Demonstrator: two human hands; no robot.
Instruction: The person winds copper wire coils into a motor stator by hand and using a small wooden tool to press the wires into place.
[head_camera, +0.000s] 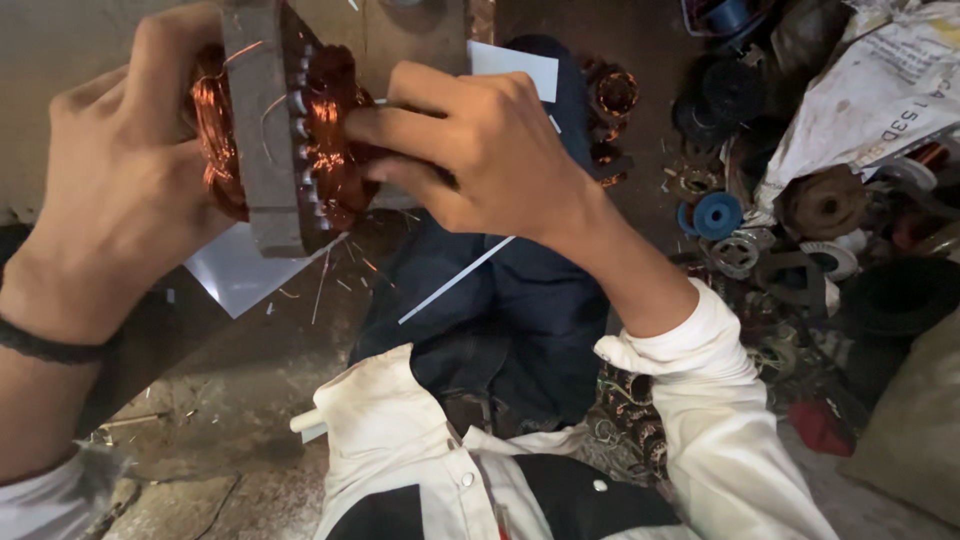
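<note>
a person in a white jacket and dark trousers is sitting on a dusty workshop floor (240, 400), holding one motor stator (275, 140) up near the camera with both hands. the stator, a grey laminated metal core, is carrying two bunches of copper winding (330, 140), one bulging out on each face. the left hand (120, 190), with a dark band around its wrist, is wrapping around the stator's far side, fingers curled shut on the core and the coil there. the right hand (480, 160) is closing on the near-side coil, its fingertips pressing into the copper wire. below the left hand, one white sheet (235, 275) is lying on the floor, with stray copper strands scattered beside it. under the right hand, one thin white strip (455, 280) is lying across the trousers. well to the right of the right wrist, a heap of motor parts (800, 220) is piling up, with one blue spool (717, 215) and one white sack (880, 90) among them. the smaller pieces are too jumbled to count.
</note>
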